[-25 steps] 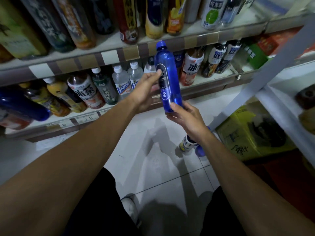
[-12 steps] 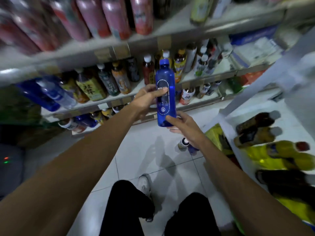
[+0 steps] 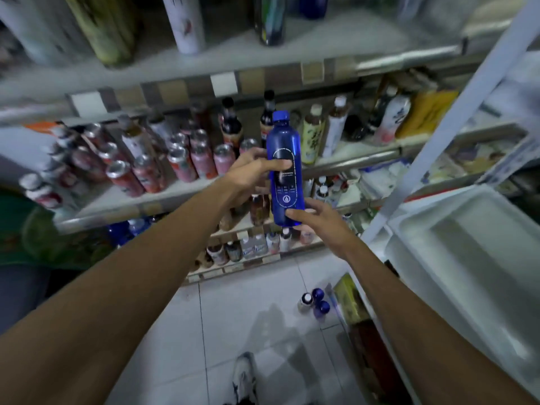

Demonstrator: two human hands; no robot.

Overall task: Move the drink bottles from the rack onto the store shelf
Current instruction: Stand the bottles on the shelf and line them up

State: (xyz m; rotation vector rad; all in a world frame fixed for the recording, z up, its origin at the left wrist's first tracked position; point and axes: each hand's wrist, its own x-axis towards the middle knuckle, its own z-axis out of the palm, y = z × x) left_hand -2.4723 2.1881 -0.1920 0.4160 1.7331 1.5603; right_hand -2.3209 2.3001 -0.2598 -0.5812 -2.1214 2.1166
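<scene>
Glossy translucent blue plastic bottle (image 3: 285, 168), shiny metal cans (image 3: 201, 159), glossy white floor tiles (image 3: 233, 314)

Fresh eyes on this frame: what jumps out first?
The blue bottle, upright at centre frame, gripped by the left hand at its middle and the right hand at its base. Behind it to the left, pink cans crowd a shelf. Below, loose bottles stand on the floor tiles.
</scene>
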